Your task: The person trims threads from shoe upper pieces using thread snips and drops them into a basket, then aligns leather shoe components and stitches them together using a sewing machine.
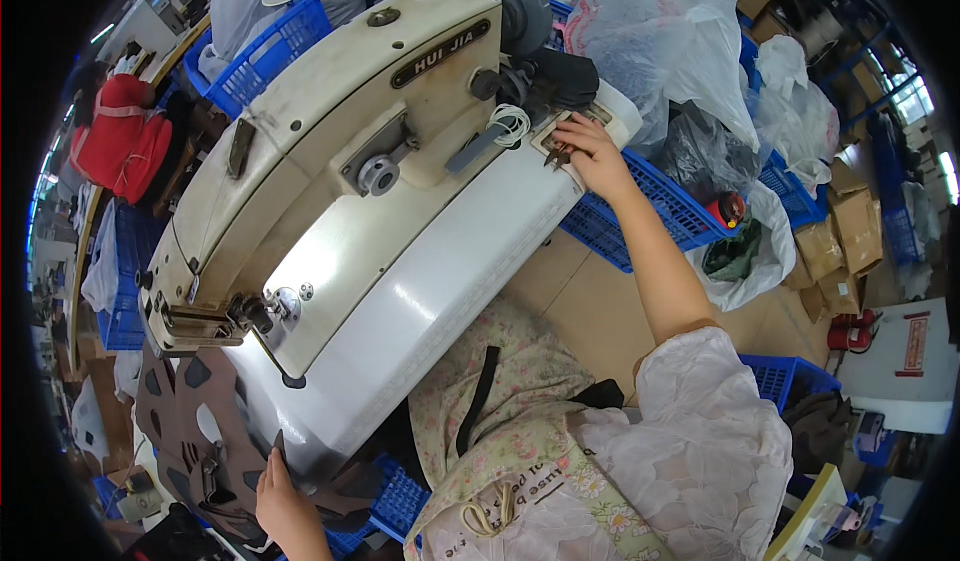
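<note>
A large cream sewing machine (pixel 300 121) with a long white bed (pixel 390 311) stretches across the view. At the bed's right end, my right hand (pixel 596 156) is closed around dark metal thread snips (pixel 557 160), whose blades show below the fingers. It is over a small recessed tray (pixel 600 115). My left hand (pixel 283 509) is at the bed's lower left end, fingers closed on the edge of a dark brown cut piece (pixel 279 444); its grip is partly hidden. Brown shoe-upper-like pieces (pixel 185 411) with cutouts hang beside it, under the needle end.
Blue plastic baskets (pixel 655 206) stand beyond the bed's right end, with plastic bags (pixel 650 31) piled there. A coil of white cord (pixel 510 124) lies on the machine near my right hand. Cardboard boxes (pixel 850 226) stand farther right. My floral apron (pixel 500 391) is close to the bed's near edge.
</note>
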`<state>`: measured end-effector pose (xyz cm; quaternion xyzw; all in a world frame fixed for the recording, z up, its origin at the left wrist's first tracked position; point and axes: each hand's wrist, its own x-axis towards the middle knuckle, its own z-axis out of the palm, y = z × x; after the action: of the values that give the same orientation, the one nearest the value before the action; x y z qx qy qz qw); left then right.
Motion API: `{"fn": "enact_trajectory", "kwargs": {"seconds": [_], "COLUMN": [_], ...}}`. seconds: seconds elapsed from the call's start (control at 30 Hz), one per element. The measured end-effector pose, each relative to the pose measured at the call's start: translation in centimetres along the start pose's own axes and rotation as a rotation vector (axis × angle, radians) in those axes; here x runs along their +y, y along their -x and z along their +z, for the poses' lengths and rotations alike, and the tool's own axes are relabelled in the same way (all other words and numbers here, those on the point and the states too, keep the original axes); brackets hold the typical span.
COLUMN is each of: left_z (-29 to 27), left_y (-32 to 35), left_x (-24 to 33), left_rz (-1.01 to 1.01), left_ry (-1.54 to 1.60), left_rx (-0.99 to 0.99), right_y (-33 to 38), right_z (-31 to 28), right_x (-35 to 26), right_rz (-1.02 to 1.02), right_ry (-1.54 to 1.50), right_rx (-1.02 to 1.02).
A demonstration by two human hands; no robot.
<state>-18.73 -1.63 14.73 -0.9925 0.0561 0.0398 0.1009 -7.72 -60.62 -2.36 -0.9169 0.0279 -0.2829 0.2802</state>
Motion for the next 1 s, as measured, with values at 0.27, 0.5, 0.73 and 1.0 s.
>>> {"fn": "enact_trajectory", "kwargs": {"seconds": [0.27,0.5,0.73,1.0], "left_z": [-0.1,-0.2,-0.4,-0.8], "left_y": [-0.1,-0.5,-0.8,-1.1], "left_x": [0.6,1.2,1.2,1.7], "left_rz": [0.026,0.074,0.082,0.103], "left_ry": [0.029,0.006,-0.011,-0.013], "left_rx": [0.040,0.074,0.056,0.074], "right_y": [-10.2,-16.1,-15.1,-15.4], "right_z": [-3.6,-1.6,-2.4,-2.5], "right_x": [1.8,2.7,1.0,1.8], "right_rz": [0.055,0.396,0.442,0.414], "right_ry": [0.168,0.506,0.398,0.240], "right_rx": [0.271,-0.317,-0.195,-0.052]}}
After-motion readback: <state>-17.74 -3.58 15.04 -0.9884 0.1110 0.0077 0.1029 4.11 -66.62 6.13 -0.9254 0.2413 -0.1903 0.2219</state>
